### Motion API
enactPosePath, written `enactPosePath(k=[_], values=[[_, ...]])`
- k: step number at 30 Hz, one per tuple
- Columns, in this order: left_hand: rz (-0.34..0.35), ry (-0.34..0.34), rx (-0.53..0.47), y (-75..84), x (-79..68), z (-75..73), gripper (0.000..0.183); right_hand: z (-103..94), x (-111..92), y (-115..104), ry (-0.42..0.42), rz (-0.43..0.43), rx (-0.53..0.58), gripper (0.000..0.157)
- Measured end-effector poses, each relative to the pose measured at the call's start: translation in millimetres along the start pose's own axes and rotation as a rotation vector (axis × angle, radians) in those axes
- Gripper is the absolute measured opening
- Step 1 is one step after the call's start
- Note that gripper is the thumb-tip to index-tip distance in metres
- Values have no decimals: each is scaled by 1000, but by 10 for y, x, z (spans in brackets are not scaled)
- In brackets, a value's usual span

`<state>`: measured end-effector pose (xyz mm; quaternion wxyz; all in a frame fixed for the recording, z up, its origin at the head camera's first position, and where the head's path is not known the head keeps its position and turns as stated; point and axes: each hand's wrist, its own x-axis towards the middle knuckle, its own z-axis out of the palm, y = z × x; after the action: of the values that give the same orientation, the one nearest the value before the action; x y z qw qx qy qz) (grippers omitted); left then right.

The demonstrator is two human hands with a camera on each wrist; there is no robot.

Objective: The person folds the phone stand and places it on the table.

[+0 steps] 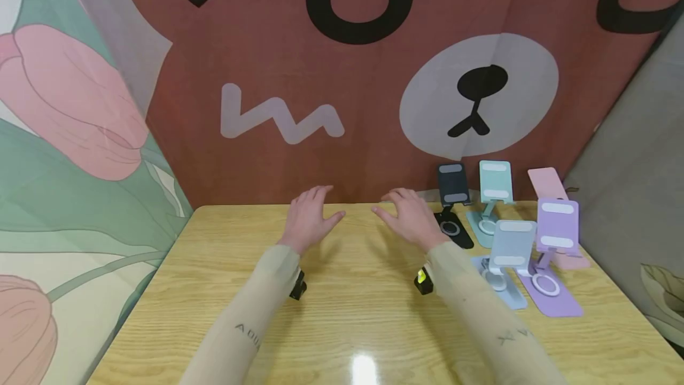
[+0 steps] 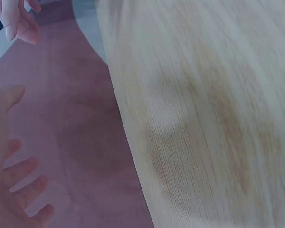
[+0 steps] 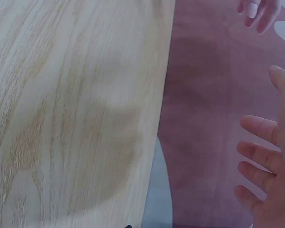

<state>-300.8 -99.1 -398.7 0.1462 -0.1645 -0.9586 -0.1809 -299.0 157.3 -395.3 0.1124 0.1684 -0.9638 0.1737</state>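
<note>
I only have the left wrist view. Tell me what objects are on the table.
Observer: A black stand, a mint stand, a pink stand, a purple stand and a light blue stand.
Operator: Say which side they're on.
Observer: All five are on the right side of the table.
Operator: Name the closest one.
Observer: The black stand looks nearest, just to the right of the right grip.
</note>
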Motion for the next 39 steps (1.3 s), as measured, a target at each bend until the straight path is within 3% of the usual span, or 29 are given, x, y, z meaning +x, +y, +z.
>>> enactPosePath(k=[7,16,26,32,35,39], values=[[-34,12,-78,30,-70,-5,67,-83,-89,15,68,-27,33,53],[-40,42,-148,33,-172,114,63,-216,-256,49,167,-61,72,41],[-49,52,-221,122,-346,264,60,-414,-481,116,348,-91,181,21],[-50,26,-237,151,-420,315,59,-573,-618,219,499,-115,171,16],[-56,14,-253,161,-449,337,58,-698,-686,273,565,-97,181,15],[-63,21,-285,172,-482,351,57,-869,-788,345,640,-8,181,21]])
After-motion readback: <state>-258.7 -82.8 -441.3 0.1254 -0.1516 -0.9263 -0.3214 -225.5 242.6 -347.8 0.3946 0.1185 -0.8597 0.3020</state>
